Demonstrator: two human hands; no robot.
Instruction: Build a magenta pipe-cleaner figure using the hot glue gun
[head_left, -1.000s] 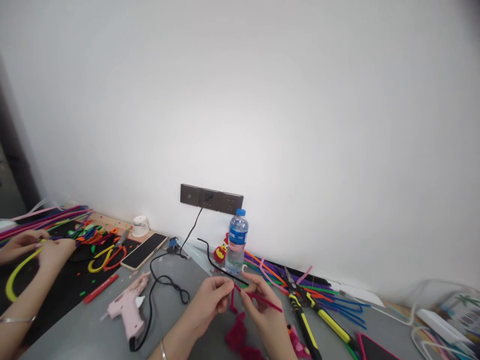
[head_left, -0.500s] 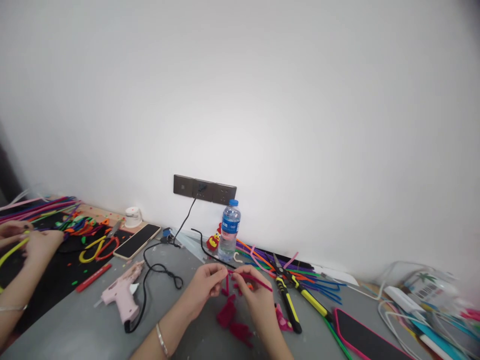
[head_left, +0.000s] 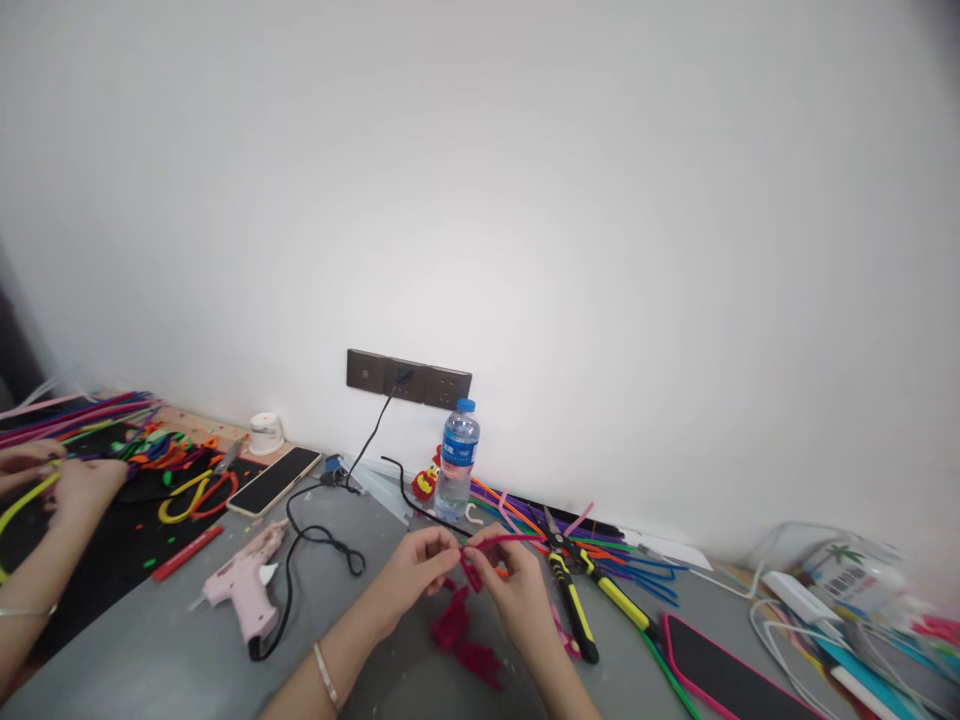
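Note:
My left hand (head_left: pixel 421 568) and my right hand (head_left: pixel 508 572) meet fingertip to fingertip at the front middle of the table. Both are closed in a pinch on a dark pink pipe cleaner (head_left: pixel 517 539), whose free end sticks out to the right above my right hand. A bent part of it hangs between the fingers. Below my hands lie dark pink fuzzy pieces (head_left: pixel 451 625) on the grey table top (head_left: pixel 330 610). Small pink pieces (head_left: pixel 564 635) are partly hidden behind my right wrist.
Pliers (head_left: pixel 574 580) with yellow-black handles lie to the right, by coloured pipe cleaners (head_left: pixel 645 570) and a phone (head_left: pixel 727 670). A water bottle (head_left: pixel 459 462) stands behind my hands. Left are a pink glue gun (head_left: pixel 244 590), scissors (head_left: pixel 199 497) and another person's hands (head_left: pixel 88 495).
The free end of the pink pipe cleaner has swung up from sloping down right to nearly level. My fingers have shifted slightly; both hands still pinch it.

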